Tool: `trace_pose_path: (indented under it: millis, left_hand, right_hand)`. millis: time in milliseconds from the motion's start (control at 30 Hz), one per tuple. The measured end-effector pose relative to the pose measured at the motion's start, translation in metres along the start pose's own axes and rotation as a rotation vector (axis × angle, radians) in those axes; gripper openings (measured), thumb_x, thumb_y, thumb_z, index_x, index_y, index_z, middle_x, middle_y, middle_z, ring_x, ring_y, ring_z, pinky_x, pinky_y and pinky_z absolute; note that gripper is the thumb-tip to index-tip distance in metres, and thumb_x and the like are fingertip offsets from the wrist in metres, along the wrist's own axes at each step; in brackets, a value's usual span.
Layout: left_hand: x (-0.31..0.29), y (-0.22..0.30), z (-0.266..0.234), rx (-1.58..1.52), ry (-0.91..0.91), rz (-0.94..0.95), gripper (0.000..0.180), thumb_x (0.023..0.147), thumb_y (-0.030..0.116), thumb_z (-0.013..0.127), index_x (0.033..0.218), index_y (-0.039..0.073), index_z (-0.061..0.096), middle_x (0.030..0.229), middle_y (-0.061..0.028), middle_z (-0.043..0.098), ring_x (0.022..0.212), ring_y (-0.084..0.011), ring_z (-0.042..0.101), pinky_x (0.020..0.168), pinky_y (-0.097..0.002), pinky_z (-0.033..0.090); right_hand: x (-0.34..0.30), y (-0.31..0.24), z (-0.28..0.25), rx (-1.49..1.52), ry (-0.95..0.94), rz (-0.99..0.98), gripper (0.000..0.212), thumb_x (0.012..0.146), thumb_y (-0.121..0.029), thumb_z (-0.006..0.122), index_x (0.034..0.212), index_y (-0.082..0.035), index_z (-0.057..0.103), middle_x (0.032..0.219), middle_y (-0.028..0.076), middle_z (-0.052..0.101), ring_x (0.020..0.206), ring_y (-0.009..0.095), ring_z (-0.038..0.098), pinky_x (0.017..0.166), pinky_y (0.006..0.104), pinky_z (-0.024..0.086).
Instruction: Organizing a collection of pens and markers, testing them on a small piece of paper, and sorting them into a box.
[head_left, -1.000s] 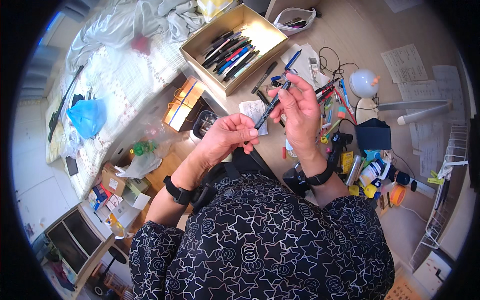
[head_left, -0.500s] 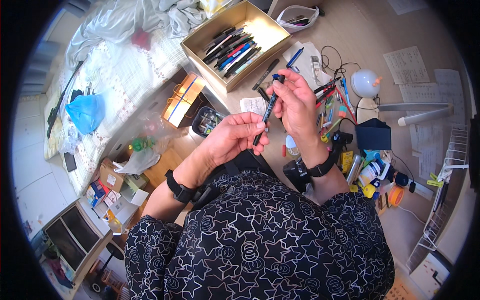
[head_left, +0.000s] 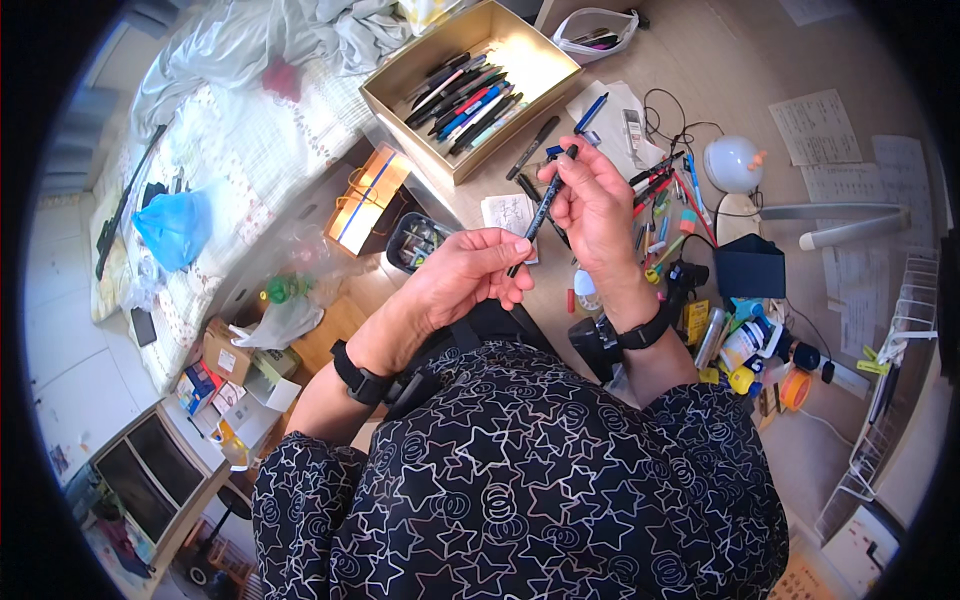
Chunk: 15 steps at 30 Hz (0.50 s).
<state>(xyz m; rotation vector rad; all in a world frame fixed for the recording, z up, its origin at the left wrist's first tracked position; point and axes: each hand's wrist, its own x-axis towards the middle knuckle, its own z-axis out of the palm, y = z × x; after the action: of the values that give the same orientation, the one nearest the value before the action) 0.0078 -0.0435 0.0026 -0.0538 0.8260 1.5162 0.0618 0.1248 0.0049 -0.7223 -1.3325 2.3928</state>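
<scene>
A dark pen (head_left: 541, 212) is held slanted between both hands above the wooden desk (head_left: 700, 60). My left hand (head_left: 465, 275) pinches its lower end with the fingertips. My right hand (head_left: 592, 205) grips its upper part, with the tip poking out above the fingers. An open cardboard box (head_left: 540, 55) holding several pens and markers lies just beyond the hands. A black marker (head_left: 532, 148) and a blue pen (head_left: 591, 112) lie loose on the desk beside the box.
A pile of coloured pens (head_left: 665, 200), a white round lamp (head_left: 732, 163), a black box (head_left: 750, 270), small bottles (head_left: 745, 345) and papers (head_left: 815, 125) crowd the desk at right. A bed (head_left: 230, 150) with a blue bag (head_left: 175, 225) lies left; boxes (head_left: 235, 350) sit on the floor.
Both hands have dropped slightly toward my body with the pen. The left hand has slid down to the pen's lower end and the pen stands steeper.
</scene>
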Motion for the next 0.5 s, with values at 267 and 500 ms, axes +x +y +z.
trace_pose_path:
  millis: [267,500]
  left_hand:
    - [0.005,0.001,0.004,-0.009,-0.009,0.065,0.02,0.09,0.018,0.049,0.095,0.0,0.057,0.072,-0.0081,0.06,0.062,-0.0142,0.057,0.056,-0.0279,0.048]
    - [0.005,0.0,0.0,0.084,-0.064,0.126,0.025,0.091,0.022,0.048,0.09,0.0,0.058,0.072,-0.0081,0.06,0.06,-0.0137,0.057,0.054,-0.0258,0.046]
  right_hand:
    - [-0.004,-0.003,0.003,0.034,-0.04,0.144,0.016,0.086,-0.022,0.057,0.091,-0.007,0.056,0.074,0.004,0.06,0.043,0.004,0.045,0.038,0.0161,0.032]
    - [-0.005,0.001,0.002,0.07,-0.072,0.098,0.012,0.087,-0.019,0.055,0.087,-0.007,0.055,0.074,0.004,0.06,0.044,0.004,0.043,0.038,0.0158,0.031]
